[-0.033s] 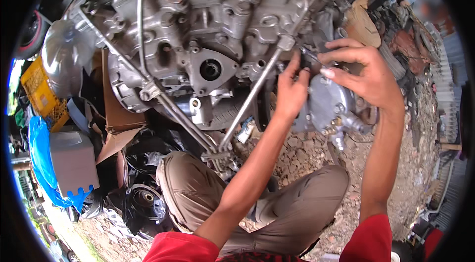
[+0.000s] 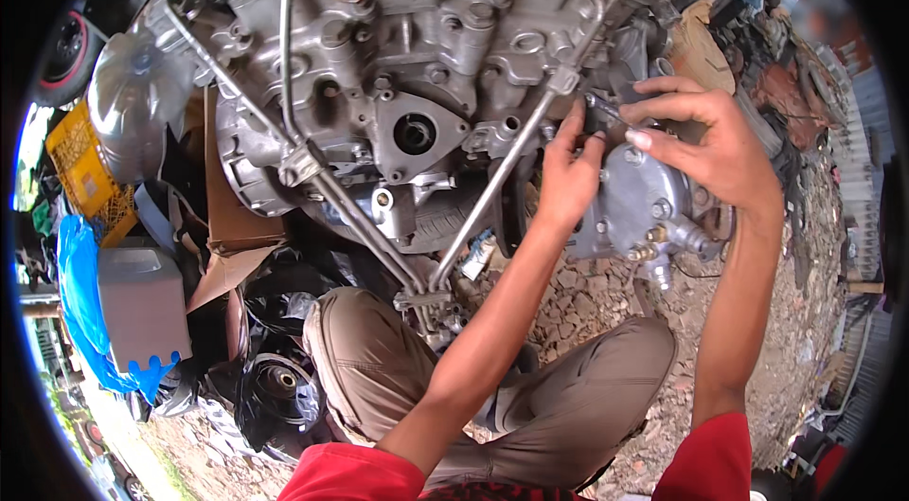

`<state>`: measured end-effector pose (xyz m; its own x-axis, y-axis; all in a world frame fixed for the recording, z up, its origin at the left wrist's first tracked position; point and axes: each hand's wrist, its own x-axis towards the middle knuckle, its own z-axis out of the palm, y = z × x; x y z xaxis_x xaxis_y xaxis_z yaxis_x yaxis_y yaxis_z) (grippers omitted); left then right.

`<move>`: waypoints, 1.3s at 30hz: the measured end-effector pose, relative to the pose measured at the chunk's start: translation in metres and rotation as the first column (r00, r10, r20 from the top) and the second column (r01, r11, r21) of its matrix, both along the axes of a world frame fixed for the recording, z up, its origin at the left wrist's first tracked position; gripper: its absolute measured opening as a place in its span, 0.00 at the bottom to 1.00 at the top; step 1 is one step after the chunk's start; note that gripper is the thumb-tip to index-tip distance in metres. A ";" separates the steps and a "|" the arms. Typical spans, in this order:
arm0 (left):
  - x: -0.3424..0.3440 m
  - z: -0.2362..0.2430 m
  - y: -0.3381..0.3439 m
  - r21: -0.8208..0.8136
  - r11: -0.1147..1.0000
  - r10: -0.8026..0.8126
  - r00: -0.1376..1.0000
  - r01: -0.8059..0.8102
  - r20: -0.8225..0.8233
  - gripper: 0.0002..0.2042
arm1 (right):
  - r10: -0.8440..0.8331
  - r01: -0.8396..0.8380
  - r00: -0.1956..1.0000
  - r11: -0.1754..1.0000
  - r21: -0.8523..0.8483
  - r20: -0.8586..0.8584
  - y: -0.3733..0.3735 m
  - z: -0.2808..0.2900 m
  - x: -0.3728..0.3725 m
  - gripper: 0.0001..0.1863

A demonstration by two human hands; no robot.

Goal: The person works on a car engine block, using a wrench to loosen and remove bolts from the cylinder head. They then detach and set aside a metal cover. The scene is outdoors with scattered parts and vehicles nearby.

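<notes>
A large grey metal engine [image 2: 407, 56] fills the upper middle of the view, with metal pipes [image 2: 497, 165] running down its front. At its right side, my left hand [image 2: 571, 174] reaches in beside a pipe clamp, index finger and thumb bent around a spot I cannot make out. My right hand [image 2: 705, 141] pinches a slim metal tool [image 2: 606, 108] between thumb and fingers. The tool's far end lies by my left index fingertip; its exact kind is unclear. Just below the hands sits a round silver metal housing [image 2: 647, 188] with bolts and brass fittings.
Broken stones [image 2: 587, 297] cover the ground below. To the left are a grey box [image 2: 142, 307] with a blue plastic bag [image 2: 83, 293], a yellow crate [image 2: 85, 165], a clear plastic bottle [image 2: 133, 103] and cardboard [image 2: 227, 207]. Brown cardboard [image 2: 703, 46] lies at the right.
The whole scene sits slightly further right in the picture. Both hands keep nearly the same pose at the engine's side, and the tool stays in my right hand.
</notes>
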<state>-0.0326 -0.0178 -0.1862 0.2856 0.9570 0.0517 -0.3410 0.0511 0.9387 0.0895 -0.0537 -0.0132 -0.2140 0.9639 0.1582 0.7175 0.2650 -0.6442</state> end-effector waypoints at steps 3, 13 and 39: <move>0.001 0.010 0.000 -0.061 0.998 -0.007 0.995 0.013 0.096 0.28 | 0.004 -0.005 0.999 1.000 0.027 0.040 -0.004 0.000 0.005 0.13; 0.008 0.001 0.007 -0.061 0.997 0.060 0.992 -0.054 0.111 0.24 | -0.292 0.180 0.854 0.942 0.283 0.431 -0.018 0.009 -0.009 0.15; -0.005 0.018 0.001 -0.314 0.947 0.040 0.940 0.072 0.338 0.21 | -0.426 0.360 0.801 0.904 0.230 0.419 -0.017 0.013 -0.073 0.13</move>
